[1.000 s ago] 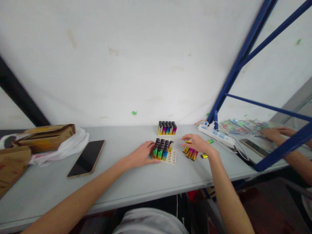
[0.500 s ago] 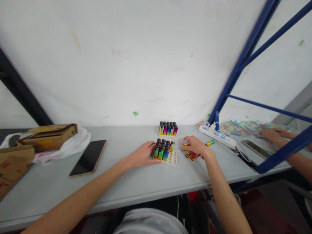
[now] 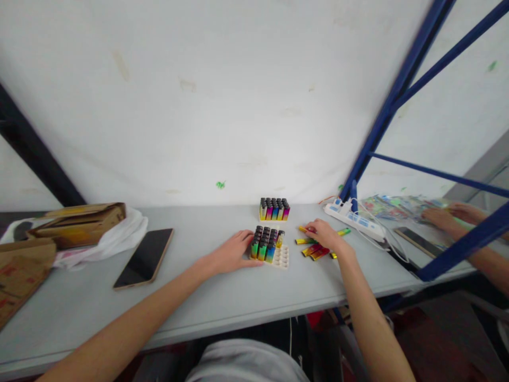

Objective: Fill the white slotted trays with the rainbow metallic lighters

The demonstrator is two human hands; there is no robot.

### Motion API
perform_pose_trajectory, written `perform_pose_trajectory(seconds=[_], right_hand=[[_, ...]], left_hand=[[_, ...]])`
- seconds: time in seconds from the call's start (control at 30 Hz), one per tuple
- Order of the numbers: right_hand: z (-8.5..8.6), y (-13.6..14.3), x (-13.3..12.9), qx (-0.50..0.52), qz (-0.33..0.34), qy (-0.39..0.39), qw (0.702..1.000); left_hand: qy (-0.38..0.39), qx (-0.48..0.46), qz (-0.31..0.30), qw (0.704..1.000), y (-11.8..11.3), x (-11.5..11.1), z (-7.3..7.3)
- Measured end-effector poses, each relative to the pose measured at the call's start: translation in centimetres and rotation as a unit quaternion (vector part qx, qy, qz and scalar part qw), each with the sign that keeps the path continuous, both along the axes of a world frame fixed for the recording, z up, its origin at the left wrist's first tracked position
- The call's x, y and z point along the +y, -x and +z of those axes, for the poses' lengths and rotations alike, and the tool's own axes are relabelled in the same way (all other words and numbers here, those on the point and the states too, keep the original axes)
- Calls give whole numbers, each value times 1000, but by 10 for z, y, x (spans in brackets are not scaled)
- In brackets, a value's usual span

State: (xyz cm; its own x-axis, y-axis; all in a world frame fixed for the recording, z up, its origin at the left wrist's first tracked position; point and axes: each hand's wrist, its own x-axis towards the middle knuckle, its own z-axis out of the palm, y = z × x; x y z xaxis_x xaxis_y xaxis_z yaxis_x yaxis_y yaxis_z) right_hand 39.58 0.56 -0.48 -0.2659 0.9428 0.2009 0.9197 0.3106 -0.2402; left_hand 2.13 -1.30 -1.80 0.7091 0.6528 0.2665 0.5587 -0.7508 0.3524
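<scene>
In the head view, a white tray (image 3: pixel 281 260) holds upright lighters (image 3: pixel 262 245) with black tops and rainbow-coloured bodies. Holes at its right side hold nothing. My left hand (image 3: pixel 233 252) grips the tray's left side, thumb along the front and fingers behind. To the right, my right hand (image 3: pixel 324 235) is over a loose pile of shiny lighters (image 3: pixel 312 250), fingers closed on a yellow-red lighter (image 3: pixel 302 228) at the far side of the pile. The fingertips partly hide it.
Behind stands a second tray of lighters (image 3: pixel 274 210). A white power strip (image 3: pixel 353 220) with cables lies right, beside a blue metal frame (image 3: pixel 374 138). On the left are a phone (image 3: pixel 143 258), cardboard boxes (image 3: pixel 79 225) and a white plastic bag (image 3: pixel 135 225). Another person's hands (image 3: pixel 441 218) work at far right.
My right hand has shifted slightly back and its fingers have closed on a lighter, leaving more of the pile visible. My left hand stays on the tray.
</scene>
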Motion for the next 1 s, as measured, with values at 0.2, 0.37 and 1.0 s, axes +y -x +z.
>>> perform_pose_trajectory(seconds=[0.2,0.37,1.0], right_hand=[[15,17,-5,163,-2,-91,982],[27,39,-7,339,-12,-67,938],[28,118,-22,598,42,101,794]], left_hand=[[-8,4,1,1000,0,0,0],[1,1,-1,1000,-1,0,1],[1,-8,-3,1000,-2,-2,3]])
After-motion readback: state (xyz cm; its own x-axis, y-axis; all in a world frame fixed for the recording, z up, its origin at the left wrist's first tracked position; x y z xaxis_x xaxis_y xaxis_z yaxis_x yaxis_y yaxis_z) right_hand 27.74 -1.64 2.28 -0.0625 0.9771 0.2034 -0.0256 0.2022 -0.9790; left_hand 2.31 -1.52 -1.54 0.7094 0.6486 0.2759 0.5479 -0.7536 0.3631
